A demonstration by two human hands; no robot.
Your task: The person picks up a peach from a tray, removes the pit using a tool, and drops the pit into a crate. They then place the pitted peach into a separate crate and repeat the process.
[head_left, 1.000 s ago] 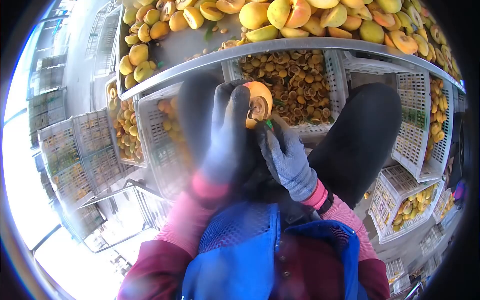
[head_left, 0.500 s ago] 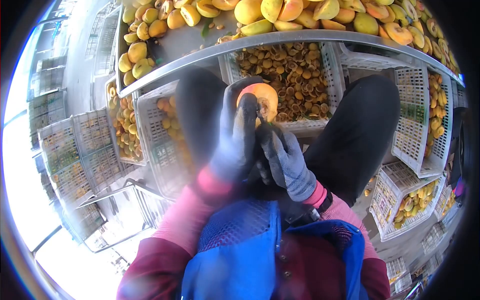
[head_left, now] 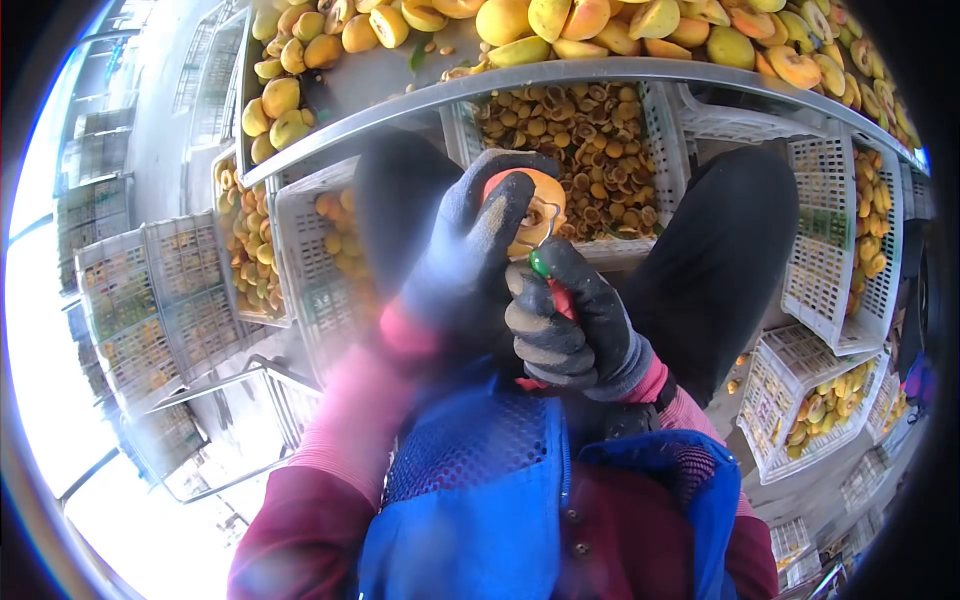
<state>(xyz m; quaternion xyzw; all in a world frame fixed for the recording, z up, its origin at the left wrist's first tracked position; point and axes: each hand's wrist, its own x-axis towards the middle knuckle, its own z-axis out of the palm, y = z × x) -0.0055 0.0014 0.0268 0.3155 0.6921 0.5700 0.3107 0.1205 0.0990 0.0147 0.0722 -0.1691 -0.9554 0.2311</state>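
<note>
My left hand, in a grey-blue glove with dark fingers, is wrapped round a halved yellow-orange fruit, its cut face turned up and to the right. My right hand, gloved too, is closed round a tool with a red and green handle. The tool's thin metal loop lies against the fruit's cut face, beside the brown hollow at its middle. Both hands are close together above my lap.
A metal-edged table piled with cut fruit runs across the top. Beneath it stands a crate of brown fruit pieces. Other crates of fruit stand left and right. My knees flank the hands.
My right hand has turned over, and the tool's red handle and metal loop now show. The halved fruit, in my left hand, has shifted slightly right, its cut face tilted differently.
</note>
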